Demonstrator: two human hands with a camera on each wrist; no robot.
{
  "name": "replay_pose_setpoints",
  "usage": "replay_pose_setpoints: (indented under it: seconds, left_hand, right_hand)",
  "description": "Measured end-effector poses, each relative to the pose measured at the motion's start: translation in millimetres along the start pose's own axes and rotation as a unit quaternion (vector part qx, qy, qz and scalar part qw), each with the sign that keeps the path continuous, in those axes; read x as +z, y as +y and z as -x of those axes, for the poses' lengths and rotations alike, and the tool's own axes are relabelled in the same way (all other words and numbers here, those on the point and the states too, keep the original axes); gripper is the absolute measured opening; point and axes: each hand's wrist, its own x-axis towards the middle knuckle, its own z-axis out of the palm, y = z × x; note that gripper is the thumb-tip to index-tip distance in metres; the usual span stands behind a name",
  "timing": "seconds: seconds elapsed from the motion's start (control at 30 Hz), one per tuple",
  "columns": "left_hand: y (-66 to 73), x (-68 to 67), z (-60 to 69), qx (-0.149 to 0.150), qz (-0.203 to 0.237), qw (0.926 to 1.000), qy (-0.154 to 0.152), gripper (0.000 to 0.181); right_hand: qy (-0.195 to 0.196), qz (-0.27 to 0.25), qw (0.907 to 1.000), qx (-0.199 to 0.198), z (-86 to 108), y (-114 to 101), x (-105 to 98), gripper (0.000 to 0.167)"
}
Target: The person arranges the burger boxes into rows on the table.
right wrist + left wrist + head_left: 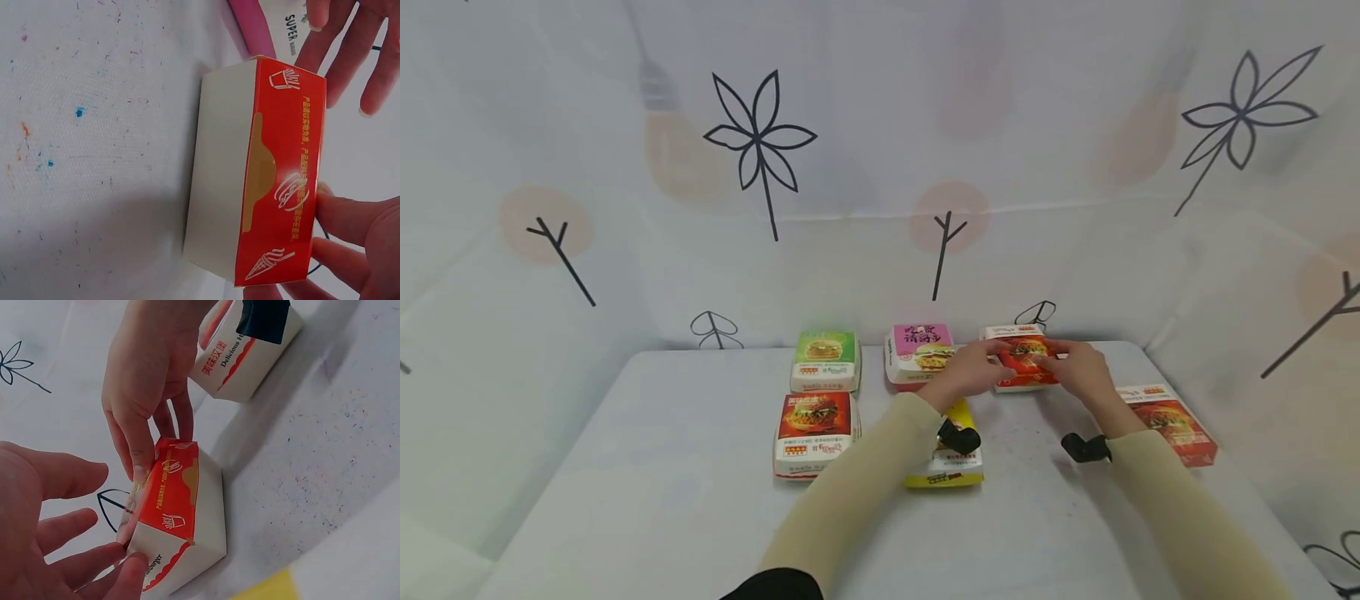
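Note:
A red and white burger box [1026,360] stands at the back of the table, right of centre, closed. My right hand [1081,369] touches its right side; in the left wrist view the fingers of that right hand [153,375] bend down over the box [181,494], and in the right wrist view thumb and fingers [369,244] lie along the end of the box [275,181]. At the box's left side is my left hand [970,369], its fingers spread and relaxed, fingertips [134,565] at the box's corner.
A pink box [922,350] stands left of the hands, with a yellow one [946,482] in front, partly under my left sleeve. Green [825,361] and red [815,425] boxes stand farther left. Another red box [1172,423] lies at the right edge, beside my right forearm.

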Motion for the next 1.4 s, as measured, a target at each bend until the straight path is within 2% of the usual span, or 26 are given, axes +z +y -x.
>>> replay_pose_setpoints:
  seconds: [0.13, 0.33, 0.4, 0.57, 0.73, 0.93, 1.13, 1.23, 1.4]
  left_hand:
    - [0.7, -0.3, -0.3, 0.005, -0.006, 1.0000, -0.003, 0.049]
    - [0.4, 0.4, -1.0, 0.008, -0.027, 0.9996, -0.007, 0.050]
    - [-1.3, 0.4, -1.1, -0.002, -0.016, 0.9999, -0.004, 0.049]
    - [-6.1, 0.2, -3.7, -0.027, 0.046, 0.9986, -0.005, 0.046]
    - [-8.1, 0.2, -6.4, -0.037, 0.088, 0.9954, -0.009, 0.048]
    - [-6.3, 2.8, -7.6, -0.044, 0.123, 0.9914, -0.003, 0.052]
    - [-4.7, 3.0, -5.4, -0.056, 0.135, 0.9893, 0.005, 0.050]
    - [-3.1, -0.2, -1.3, -0.050, 0.125, 0.9909, 0.002, 0.048]
    - [-4.1, -7.9, 7.1, -0.020, 0.112, 0.9932, -0.024, 0.049]
  right_hand:
    - [0.007, 0.002, 0.9999, -0.011, 1.1, 1.8, -1.2, 0.065]
    - [0.023, 0.002, 0.9994, -0.025, -0.3, 6.7, -4.1, 0.055]
    - [0.017, -0.005, 0.9993, -0.034, -2.0, 7.9, -5.7, 0.053]
    - [-0.024, -0.031, 0.9977, -0.056, -8.2, 10.9, -12.7, 0.060]
    - [-0.062, -0.039, 0.9937, -0.085, -16.2, 12.7, -19.1, 0.071]
    - [-0.104, -0.059, 0.9880, -0.098, -21.5, 15.5, -23.4, 0.074]
    - [-0.105, -0.048, 0.9881, -0.102, -22.8, 18.3, -23.9, 0.073]
    - [-0.100, -0.040, 0.9883, -0.109, -21.1, 19.2, -23.7, 0.073]
    - [-0.090, -0.029, 0.9872, -0.128, -14.0, 19.4, -24.7, 0.072]
